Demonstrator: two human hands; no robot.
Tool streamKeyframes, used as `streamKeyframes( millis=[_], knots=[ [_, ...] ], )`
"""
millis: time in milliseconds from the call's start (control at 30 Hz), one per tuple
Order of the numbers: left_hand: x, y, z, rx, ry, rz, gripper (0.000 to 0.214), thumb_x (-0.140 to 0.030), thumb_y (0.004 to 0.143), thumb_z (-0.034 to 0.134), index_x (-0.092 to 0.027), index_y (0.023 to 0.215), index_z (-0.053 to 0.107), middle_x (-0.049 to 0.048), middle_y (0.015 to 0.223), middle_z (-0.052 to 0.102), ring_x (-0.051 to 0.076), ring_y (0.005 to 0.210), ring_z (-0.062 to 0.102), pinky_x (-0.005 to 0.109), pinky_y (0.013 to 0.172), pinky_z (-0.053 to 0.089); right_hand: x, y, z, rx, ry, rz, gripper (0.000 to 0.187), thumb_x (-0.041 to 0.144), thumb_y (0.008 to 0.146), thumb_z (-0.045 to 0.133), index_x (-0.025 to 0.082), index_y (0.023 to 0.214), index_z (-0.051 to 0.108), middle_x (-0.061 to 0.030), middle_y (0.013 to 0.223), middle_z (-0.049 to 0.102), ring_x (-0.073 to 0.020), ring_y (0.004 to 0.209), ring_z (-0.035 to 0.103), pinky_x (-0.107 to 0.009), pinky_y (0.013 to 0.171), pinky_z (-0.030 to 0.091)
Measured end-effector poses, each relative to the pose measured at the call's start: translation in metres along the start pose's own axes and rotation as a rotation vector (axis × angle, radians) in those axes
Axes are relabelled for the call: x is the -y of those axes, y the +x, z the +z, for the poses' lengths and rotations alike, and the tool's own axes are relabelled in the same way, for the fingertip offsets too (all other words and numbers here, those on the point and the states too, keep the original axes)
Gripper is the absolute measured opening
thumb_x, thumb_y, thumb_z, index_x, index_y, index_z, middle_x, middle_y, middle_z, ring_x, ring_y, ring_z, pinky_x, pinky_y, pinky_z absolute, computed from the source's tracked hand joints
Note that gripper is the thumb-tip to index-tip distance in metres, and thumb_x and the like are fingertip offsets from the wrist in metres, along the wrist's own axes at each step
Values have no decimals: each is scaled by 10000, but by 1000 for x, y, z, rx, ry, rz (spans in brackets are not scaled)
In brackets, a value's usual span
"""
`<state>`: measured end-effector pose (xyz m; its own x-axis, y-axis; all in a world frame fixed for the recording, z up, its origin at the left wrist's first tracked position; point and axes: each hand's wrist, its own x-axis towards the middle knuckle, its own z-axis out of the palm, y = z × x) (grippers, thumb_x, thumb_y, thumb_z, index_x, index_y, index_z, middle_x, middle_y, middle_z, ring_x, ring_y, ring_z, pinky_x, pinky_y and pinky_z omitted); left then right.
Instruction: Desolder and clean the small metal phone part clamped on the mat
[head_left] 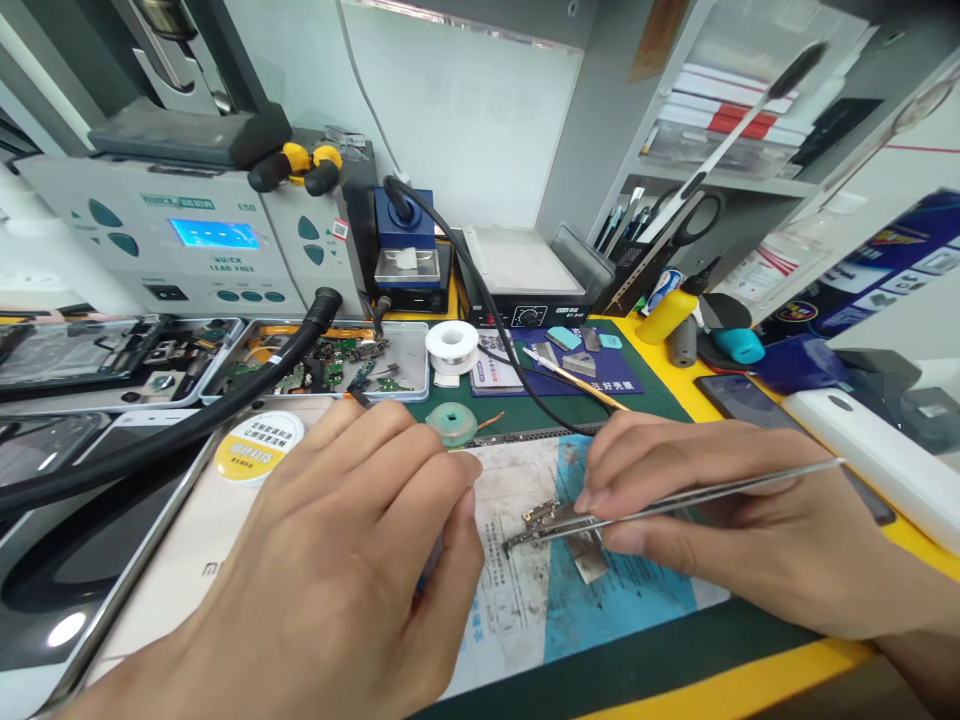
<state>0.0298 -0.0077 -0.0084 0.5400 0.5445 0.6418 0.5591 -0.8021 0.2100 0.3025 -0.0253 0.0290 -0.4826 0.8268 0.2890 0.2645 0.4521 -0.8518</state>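
My right hand (720, 520) pinches a pair of metal tweezers (675, 502), whose tips rest on a small circuit board piece (551, 517) lying on the blue and white work mat (600, 600). A flat metal strip (589, 560) lies just below the tips. My left hand (352, 570) lies over the mat's left side with its fingers curled together; what its fingertips hold, if anything, is hidden.
A white phone back (187, 560) lies left of the mat, with a yellow tin (259, 445) on it. Behind stand a parts tray (330, 360), solder spool (451, 345), green wick reel (452, 422), rework station (202, 240), black hose (150, 440), hot plate (517, 270) and yellow bottle (667, 312).
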Motion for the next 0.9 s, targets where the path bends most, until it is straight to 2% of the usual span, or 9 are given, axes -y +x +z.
streamKeyframes(
  millis=[900],
  knots=[
    [1, -1, -2, 4, 2, 14, 80, -161, 968, 636, -171, 1025, 691, 33, 879, 652, 200, 822, 521, 446, 726, 355, 2, 1, -1, -12, 10, 45, 183, 141, 880, 892, 271, 1008, 902, -25, 908, 856, -178, 876, 764, -314, 850, 631]
  ],
)
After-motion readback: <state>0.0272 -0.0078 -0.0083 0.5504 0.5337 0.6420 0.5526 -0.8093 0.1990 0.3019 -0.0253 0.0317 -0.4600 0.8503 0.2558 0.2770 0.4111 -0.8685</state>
